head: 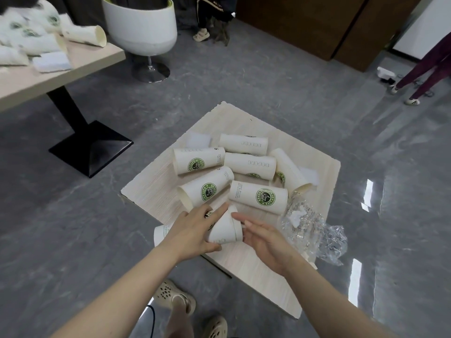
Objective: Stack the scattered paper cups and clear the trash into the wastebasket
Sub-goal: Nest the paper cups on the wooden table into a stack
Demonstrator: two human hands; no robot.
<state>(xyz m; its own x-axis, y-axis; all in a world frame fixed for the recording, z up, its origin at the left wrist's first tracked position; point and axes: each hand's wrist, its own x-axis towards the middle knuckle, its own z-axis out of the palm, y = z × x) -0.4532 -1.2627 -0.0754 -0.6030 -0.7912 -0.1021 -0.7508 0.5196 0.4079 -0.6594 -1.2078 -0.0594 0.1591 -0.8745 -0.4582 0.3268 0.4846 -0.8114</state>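
Observation:
Several white paper cups with green logos lie on their sides on a small light wood table [317, 172]. My left hand [192, 230] grips one cup [225, 229] near the table's front, thumb under it and fingers over it. My right hand [266, 236] is just right of that cup, fingers straight, fingertips at its rim. Another cup [161, 234] lies partly hidden under my left wrist. Crumpled clear plastic wrap [314, 228] sits at the table's right edge. White tissue pieces [198, 139] [310, 175] lie among the cups. No wastebasket is in view.
A larger table [80, 67] at the upper left holds more cups and a tissue pack. A white round chair [141, 25] stands behind it. A person's legs [424, 69] are at the right, another person's at the top. Grey floor surrounds the small table.

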